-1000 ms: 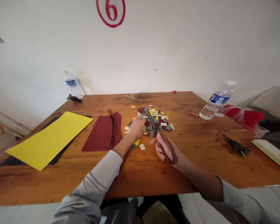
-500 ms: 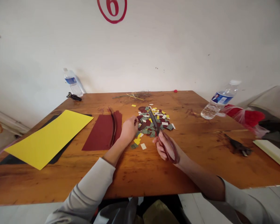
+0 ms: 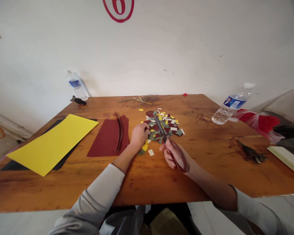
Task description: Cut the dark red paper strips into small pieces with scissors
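My right hand point(image 3: 172, 153) is closed round the handles of a pair of scissors point(image 3: 161, 128), whose dark blades point away from me over a heap of small paper pieces point(image 3: 173, 129) in green, maroon, yellow and white. At the left side of the heap, my left hand point(image 3: 139, 134) has its fingers pinched together; whatever lies between them is too small to make out. Left of that hand lies maroon paper point(image 3: 101, 138) with several narrow curved maroon strips point(image 3: 119, 132) on top.
A yellow sheet point(image 3: 55, 142) overlaps a dark sheet point(image 3: 12, 165) at the left. Bottles stand at back left point(image 3: 77, 86) and right point(image 3: 231, 104). Black scissors point(image 3: 78, 100), thin strands point(image 3: 144, 99), a dark tool point(image 3: 252, 153) and a red bundle point(image 3: 262, 122) lie farther off.
My left hand has moved slightly right, closer to the scissors blades and the paper heap. The right hand keeps its hold on the scissors, their blades tilted slightly left.
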